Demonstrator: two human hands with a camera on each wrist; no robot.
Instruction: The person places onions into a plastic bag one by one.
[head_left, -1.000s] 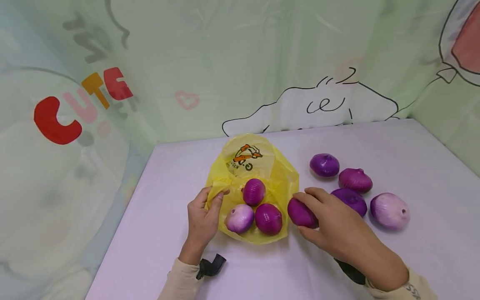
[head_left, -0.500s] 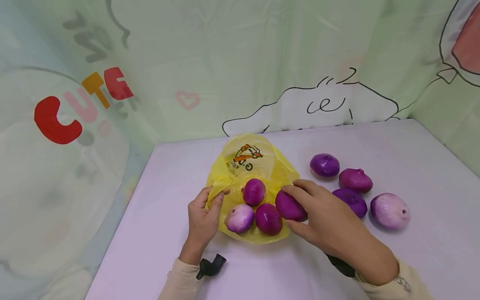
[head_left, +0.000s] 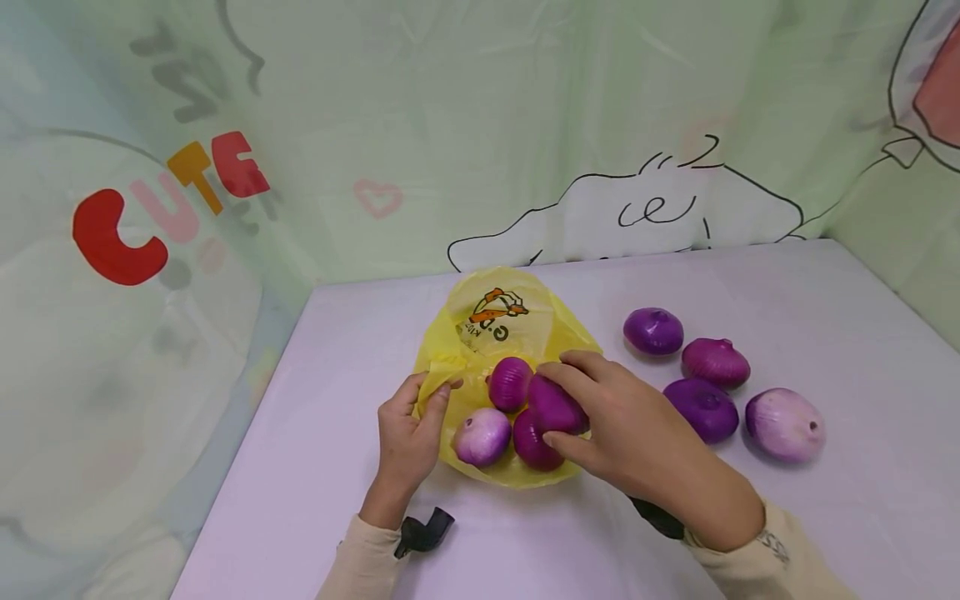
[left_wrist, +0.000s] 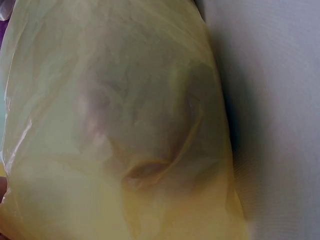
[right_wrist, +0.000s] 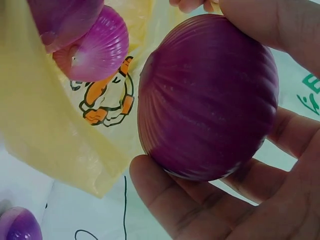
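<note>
My right hand (head_left: 637, 429) holds a dark purple onion (right_wrist: 210, 100) between thumb and fingers, over the right side of a yellow plastic bag (head_left: 573, 333). At the bag's left rim, my left hand (head_left: 408, 425) pinches the plastic and keeps the mouth spread. Three onions lie inside: a purple one (head_left: 510, 385) at the back, a pale one (head_left: 482, 437) at the front left, and another purple one (head_left: 534, 442) partly hidden behind the held onion. In the left wrist view the yellow plastic (left_wrist: 110, 125) fills most of the picture, with blurred shapes behind it.
Right of the bag sit a violet onion (head_left: 653, 331), a magenta onion (head_left: 716, 362), a dark purple onion (head_left: 701, 408) and a pale onion (head_left: 785, 425). They rest on a pale cloth-covered table (head_left: 322, 350), with a printed curtain (head_left: 375, 125) behind it.
My right hand has carried the purple onion leftward from beside the bag to above its contents. The left hand keeps its grip on the rim.
</note>
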